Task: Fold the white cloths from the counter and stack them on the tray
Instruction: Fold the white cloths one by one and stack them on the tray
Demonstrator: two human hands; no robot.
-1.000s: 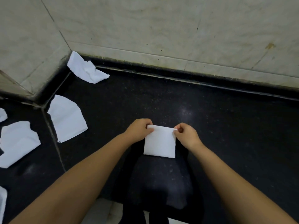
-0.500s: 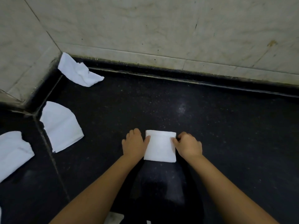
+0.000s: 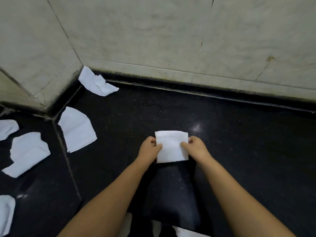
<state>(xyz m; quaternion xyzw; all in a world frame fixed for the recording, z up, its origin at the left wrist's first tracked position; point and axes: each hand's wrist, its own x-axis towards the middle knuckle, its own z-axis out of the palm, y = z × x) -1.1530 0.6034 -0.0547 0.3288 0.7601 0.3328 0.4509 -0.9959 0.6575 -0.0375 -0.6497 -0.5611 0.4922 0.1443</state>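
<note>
Black bench point(image 3: 239, 142) under tiled walls: left hand point(image 3: 149, 149) and right hand point(image 3: 196, 147) pinch a folded cloth point(image 3: 171, 147) by its sides, frame centre.

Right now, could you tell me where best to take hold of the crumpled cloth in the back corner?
Pinch the crumpled cloth at its loose pointed corner lying flat on the counter, coming from the right. Its other end leans up against the wall, leaving no room for a grip there.
</note>
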